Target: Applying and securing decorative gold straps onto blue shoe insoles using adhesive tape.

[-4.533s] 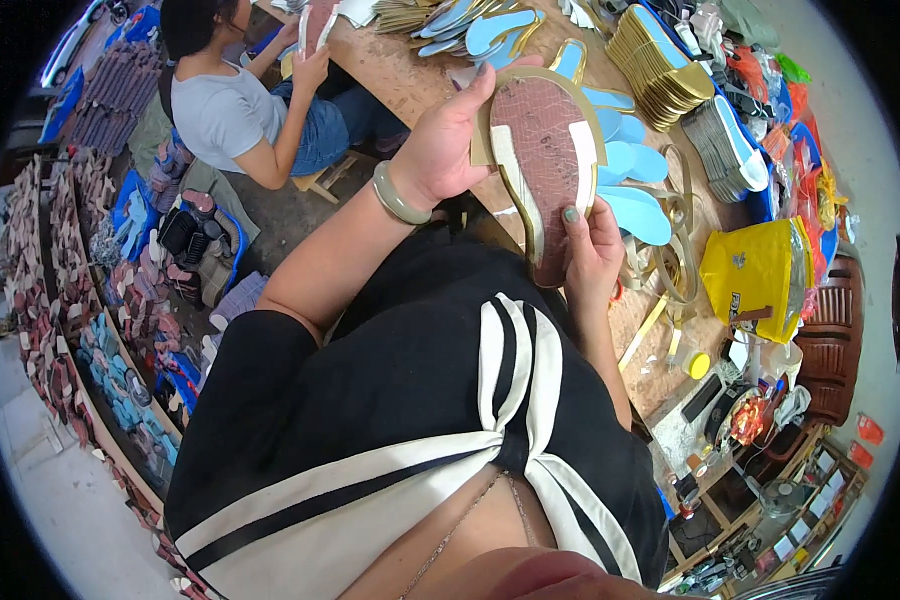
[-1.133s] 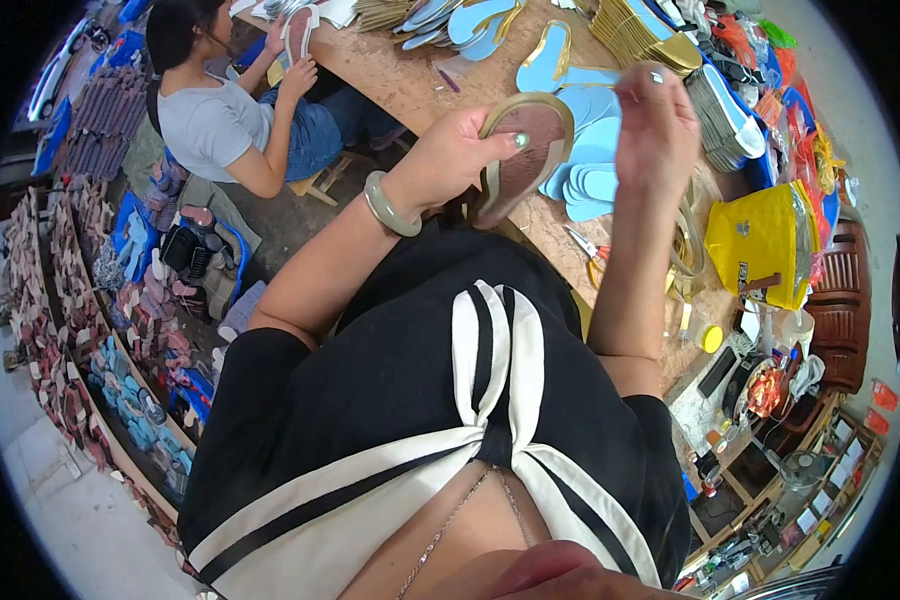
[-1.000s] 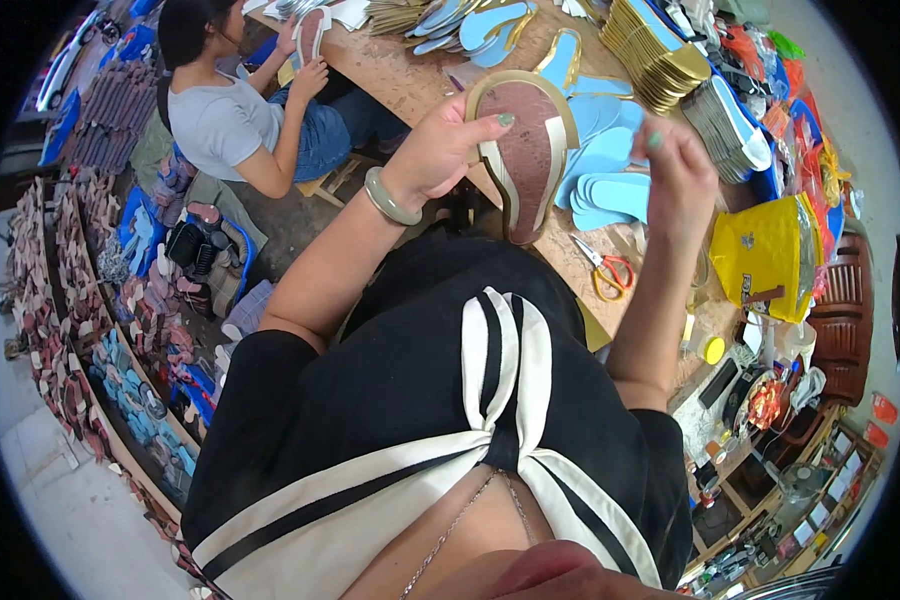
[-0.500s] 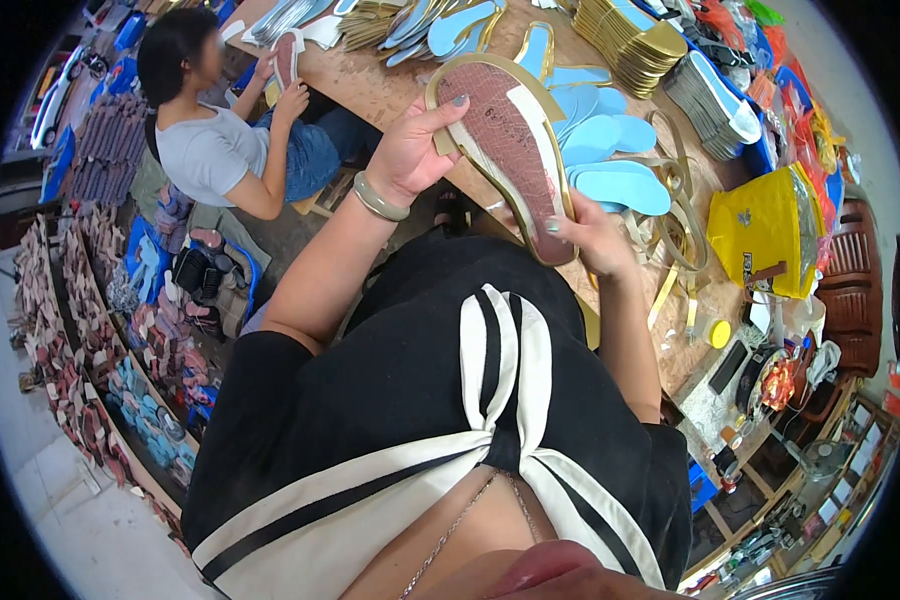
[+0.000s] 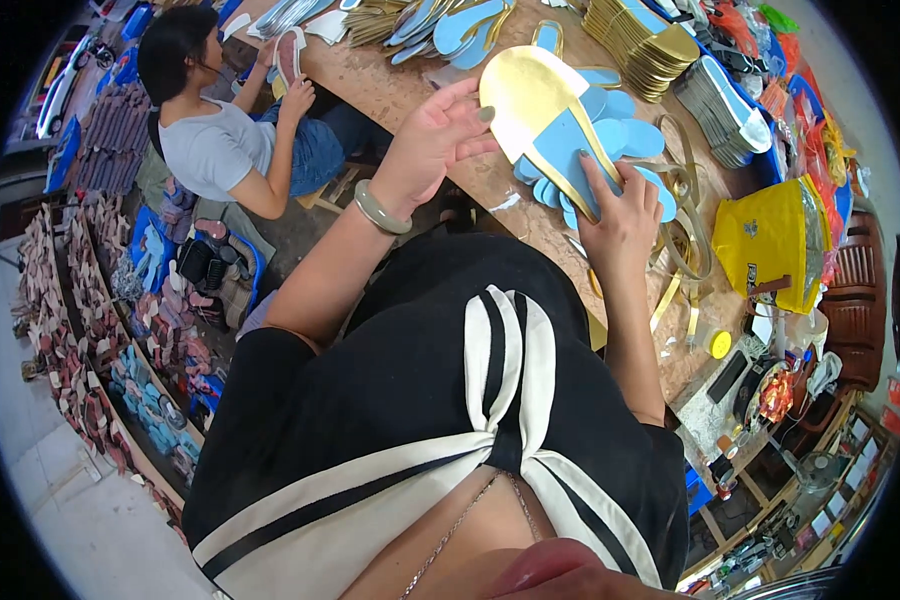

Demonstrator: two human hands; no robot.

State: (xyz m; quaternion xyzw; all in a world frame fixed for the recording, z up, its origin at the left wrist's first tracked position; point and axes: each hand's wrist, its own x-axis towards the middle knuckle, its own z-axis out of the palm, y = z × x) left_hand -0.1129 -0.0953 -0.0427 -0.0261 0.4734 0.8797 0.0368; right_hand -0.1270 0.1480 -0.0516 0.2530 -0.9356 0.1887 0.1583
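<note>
A shoe insole (image 5: 535, 90) with a gold end, a light blue middle and a gold-edged narrow side is held up over the table's near edge. My right hand (image 5: 620, 215) grips its lower end, with fingers on the blue face. By the gold end is my left hand (image 5: 435, 145), its fingers spread and its thumb tip at the gold rim. Behind the insole lie loose light blue insole pieces (image 5: 638, 138) on the table (image 5: 410, 95).
Stacks of gold-edged insoles (image 5: 635, 50) and wrapped pale insoles (image 5: 715, 110) stand at the back. Gold strips (image 5: 685, 250) curl beside a yellow bag (image 5: 770, 240) on the right. A co-worker (image 5: 215, 140) sits at the left holding another insole (image 5: 290, 60).
The insole has been turned over, from its reddish-brown underside to its gold and blue face. My left hand has loosened its hold and its fingers have spread; my right hand has shifted its grip.
</note>
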